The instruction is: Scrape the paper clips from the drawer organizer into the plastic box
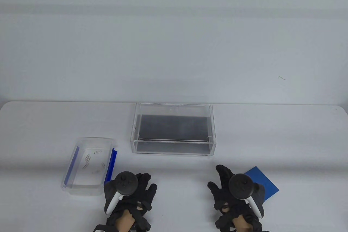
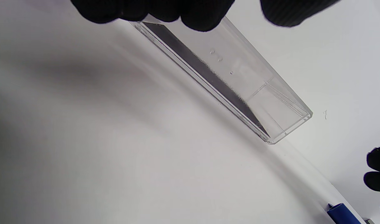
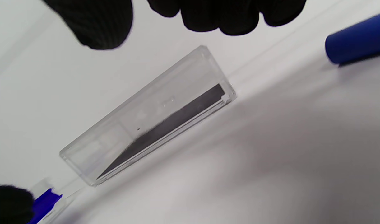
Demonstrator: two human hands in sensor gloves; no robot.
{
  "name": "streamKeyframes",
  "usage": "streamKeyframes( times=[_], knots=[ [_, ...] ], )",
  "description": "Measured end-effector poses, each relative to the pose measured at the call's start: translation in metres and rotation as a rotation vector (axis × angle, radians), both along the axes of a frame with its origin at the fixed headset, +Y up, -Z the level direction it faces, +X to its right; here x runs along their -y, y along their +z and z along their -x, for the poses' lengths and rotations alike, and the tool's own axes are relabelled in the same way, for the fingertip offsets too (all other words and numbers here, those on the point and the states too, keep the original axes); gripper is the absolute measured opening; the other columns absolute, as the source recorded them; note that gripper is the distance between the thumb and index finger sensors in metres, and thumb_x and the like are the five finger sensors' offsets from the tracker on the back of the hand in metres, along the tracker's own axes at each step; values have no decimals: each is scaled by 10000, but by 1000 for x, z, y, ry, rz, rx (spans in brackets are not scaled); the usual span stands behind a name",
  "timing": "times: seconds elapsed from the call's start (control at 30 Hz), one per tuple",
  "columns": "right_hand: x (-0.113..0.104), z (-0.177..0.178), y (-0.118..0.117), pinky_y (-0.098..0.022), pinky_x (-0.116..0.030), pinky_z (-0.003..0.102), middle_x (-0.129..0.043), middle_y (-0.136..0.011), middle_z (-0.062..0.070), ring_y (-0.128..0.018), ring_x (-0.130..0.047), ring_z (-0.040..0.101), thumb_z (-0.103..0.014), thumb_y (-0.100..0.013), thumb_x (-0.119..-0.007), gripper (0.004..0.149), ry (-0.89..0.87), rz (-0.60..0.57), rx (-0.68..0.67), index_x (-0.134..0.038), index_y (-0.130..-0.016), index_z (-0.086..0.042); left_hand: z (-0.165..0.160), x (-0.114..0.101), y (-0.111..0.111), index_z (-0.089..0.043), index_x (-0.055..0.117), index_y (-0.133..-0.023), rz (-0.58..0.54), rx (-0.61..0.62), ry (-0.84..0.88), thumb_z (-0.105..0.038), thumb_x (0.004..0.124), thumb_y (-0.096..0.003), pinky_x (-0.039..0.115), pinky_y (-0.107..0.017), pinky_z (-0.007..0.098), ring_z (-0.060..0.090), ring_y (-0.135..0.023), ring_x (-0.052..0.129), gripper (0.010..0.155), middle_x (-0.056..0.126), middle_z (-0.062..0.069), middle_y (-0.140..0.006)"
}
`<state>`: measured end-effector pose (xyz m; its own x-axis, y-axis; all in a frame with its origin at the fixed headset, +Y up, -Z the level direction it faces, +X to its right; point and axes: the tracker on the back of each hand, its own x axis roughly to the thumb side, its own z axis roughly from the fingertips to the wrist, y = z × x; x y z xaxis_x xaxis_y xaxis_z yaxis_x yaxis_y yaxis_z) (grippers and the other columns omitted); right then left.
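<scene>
A small clear plastic container [image 1: 89,165] with blue side latches [image 1: 111,166] sits at the left and holds several paper clips [image 1: 88,160]. A larger clear box [image 1: 174,128] with a dark floor stands in the middle; it looks empty and also shows in the left wrist view [image 2: 239,81] and the right wrist view [image 3: 152,124]. My left hand [image 1: 141,185] rests open on the table just right of the small container. My right hand [image 1: 221,181] rests open, its outer side over a blue flat card [image 1: 265,184]. Neither hand holds anything.
The white table's far edge [image 1: 174,102] runs just behind the larger box. The blue card's edge shows in the right wrist view [image 3: 358,40]. A blue latch [image 3: 44,200] shows at that view's bottom left.
</scene>
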<state>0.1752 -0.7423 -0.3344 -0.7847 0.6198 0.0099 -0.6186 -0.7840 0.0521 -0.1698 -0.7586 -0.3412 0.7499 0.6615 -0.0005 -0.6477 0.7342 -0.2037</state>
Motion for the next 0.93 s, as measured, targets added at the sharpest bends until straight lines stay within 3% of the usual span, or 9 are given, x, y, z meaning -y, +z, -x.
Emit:
streamKeyframes(
  times=[0.3,0.93],
  knots=[
    [12,17,0,-749,-441,535,-403,-1077,19,-1004,-482,323,-506,-431,-703,738,46,57,-98,-300,-1004,-271,-2,1,-1,-144,527,-1017,-8,22,-7,-544,658,-454,606,-663,543,461,-951,498,703,434,155,-1032],
    [13,21,0,-744,-445,538,-425,-1069,23,-999,-488,328,-493,-433,-706,725,62,67,-111,-319,-1002,-264,-4,3,-1,-141,536,-1015,19,32,-25,-535,658,-457,607,-662,544,465,-948,501,694,439,160,-1030]
  ],
)
